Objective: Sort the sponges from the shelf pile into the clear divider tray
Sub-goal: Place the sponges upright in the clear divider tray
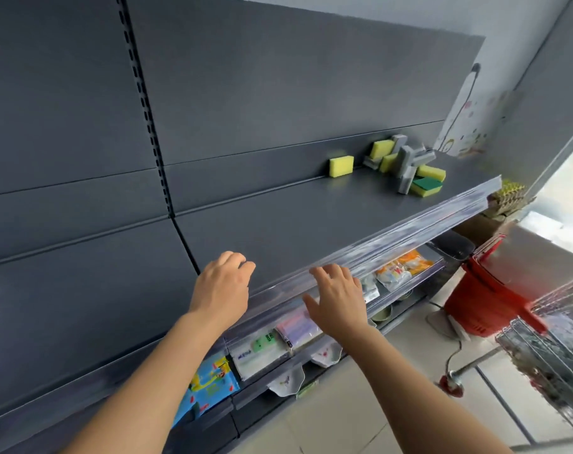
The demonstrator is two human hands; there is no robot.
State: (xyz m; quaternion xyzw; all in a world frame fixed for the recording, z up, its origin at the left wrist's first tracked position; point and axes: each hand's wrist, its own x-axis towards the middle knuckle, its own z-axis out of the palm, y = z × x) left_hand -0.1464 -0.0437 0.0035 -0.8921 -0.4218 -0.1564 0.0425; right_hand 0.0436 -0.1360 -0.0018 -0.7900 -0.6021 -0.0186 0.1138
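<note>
A pile of yellow-green and grey sponges [406, 165] lies at the far right end of the dark grey shelf [278, 224]. One yellow sponge [341, 166] stands apart to the pile's left, against the back panel. A clear plastic strip [393, 237] runs along the shelf's front edge; I cannot tell whether it belongs to the divider tray. My left hand [221, 286] rests with curled fingers on the near end of the shelf, holding nothing. My right hand [337, 299] hovers with spread fingers at the clear front edge.
Below the shelf, a lower shelf holds packaged goods [265, 345] and small dishes. A red shopping basket [488, 299] stands on the floor at right, next to a wire rack [554, 352]. A cable lies on the tiled floor.
</note>
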